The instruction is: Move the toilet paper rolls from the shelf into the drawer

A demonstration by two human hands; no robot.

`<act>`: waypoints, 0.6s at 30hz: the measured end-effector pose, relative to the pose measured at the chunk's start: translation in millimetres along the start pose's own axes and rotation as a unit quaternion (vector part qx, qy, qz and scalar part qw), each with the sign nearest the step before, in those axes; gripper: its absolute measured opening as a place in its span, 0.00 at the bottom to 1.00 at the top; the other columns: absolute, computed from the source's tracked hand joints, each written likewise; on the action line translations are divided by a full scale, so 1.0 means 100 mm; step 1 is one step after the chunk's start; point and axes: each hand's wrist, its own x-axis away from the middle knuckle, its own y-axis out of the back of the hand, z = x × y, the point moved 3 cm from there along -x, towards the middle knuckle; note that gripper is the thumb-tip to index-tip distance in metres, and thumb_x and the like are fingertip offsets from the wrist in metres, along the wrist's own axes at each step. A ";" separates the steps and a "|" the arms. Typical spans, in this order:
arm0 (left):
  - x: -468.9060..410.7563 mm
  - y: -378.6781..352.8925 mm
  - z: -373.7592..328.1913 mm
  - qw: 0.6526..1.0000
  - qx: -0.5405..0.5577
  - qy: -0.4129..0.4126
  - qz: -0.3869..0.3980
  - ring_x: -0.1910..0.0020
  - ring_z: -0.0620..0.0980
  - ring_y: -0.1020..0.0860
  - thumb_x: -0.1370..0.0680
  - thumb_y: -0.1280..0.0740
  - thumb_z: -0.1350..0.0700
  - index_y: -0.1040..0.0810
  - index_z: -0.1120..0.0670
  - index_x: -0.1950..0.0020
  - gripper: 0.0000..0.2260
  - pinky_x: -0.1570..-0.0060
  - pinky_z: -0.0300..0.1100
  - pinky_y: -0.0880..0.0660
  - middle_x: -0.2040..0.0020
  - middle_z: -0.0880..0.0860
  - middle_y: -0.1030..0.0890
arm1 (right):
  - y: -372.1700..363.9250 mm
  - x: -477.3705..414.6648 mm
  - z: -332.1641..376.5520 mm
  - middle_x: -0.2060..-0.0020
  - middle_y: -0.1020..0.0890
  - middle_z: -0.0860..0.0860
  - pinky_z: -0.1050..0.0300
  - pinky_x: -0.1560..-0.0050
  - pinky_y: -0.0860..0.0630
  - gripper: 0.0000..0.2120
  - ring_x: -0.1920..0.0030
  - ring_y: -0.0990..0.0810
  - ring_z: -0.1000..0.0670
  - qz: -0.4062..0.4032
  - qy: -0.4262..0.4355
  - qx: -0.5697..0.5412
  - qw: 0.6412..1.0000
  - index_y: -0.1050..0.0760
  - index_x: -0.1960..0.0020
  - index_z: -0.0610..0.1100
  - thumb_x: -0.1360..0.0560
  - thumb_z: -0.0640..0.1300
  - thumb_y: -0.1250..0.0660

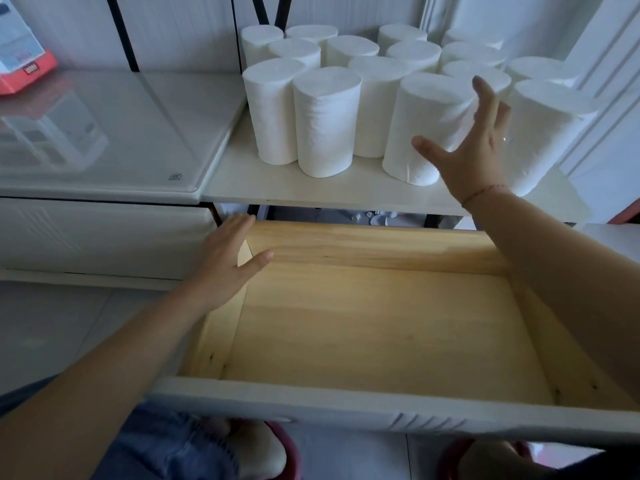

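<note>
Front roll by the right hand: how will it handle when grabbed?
The roll is probably light and soft; its paper sides look squashy, so a firm squeeze may dent it. It stands tall and upright on the shelf, so a sideways push could tip it, then it would likely roll. The right hand is open beside it.

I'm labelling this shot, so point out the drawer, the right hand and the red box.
drawer (367, 242): head view, wooden back wall.
right hand (474, 157): head view, back of hand.
red box (29, 69): head view, front edge.
</note>
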 end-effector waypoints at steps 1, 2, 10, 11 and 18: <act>-0.02 -0.01 0.06 1.000 -0.006 0.002 -0.001 0.25 0.46 0.51 0.27 0.43 0.37 0.45 0.53 0.24 0.35 0.31 0.44 0.53 0.23 0.51 0.46 | -0.01 -0.07 -0.02 0.30 0.39 0.43 0.60 0.32 0.41 0.42 0.33 0.35 0.50 -0.007 0.001 0.007 1.000 0.43 0.25 0.46 0.32 0.52 0.25; -0.05 -0.03 0.11 1.000 -0.008 0.002 -0.002 0.25 0.45 0.52 0.27 0.43 0.36 0.45 0.52 0.24 0.35 0.31 0.44 0.53 0.23 0.50 0.46 | -0.03 -0.12 -0.03 0.31 0.38 0.43 0.61 0.33 0.39 0.41 0.35 0.35 0.51 -0.013 0.003 0.016 1.000 0.42 0.26 0.45 0.32 0.51 0.25; -0.16 -0.11 0.24 1.000 -0.009 -0.003 0.009 0.25 0.43 0.55 0.28 0.45 0.34 0.49 0.53 0.24 0.38 0.29 0.44 0.53 0.22 0.48 0.50 | -0.15 -0.27 0.00 0.44 0.34 0.51 0.66 0.48 0.33 0.28 0.47 0.34 0.52 -0.049 0.014 0.001 0.999 0.37 0.42 0.47 0.35 0.50 0.26; -0.15 -0.12 0.24 1.000 -0.003 -0.001 0.008 0.25 0.42 0.55 0.28 0.44 0.34 0.50 0.52 0.24 0.39 0.30 0.43 0.54 0.22 0.48 0.52 | -0.15 -0.28 0.03 0.45 0.34 0.52 0.64 0.47 0.32 0.28 0.47 0.33 0.52 -0.046 0.008 -0.012 0.999 0.39 0.44 0.48 0.34 0.51 0.26; -0.15 -0.16 0.26 0.998 0.047 0.025 0.018 0.27 0.39 0.59 0.28 0.47 0.33 0.55 0.51 0.23 0.40 0.31 0.40 0.57 0.23 0.45 0.58 | -0.22 0.31 0.48 0.44 0.27 0.56 0.58 0.42 0.24 0.40 0.43 0.25 0.56 0.088 0.059 -0.093 0.990 0.38 0.34 0.52 0.40 0.58 0.22</act>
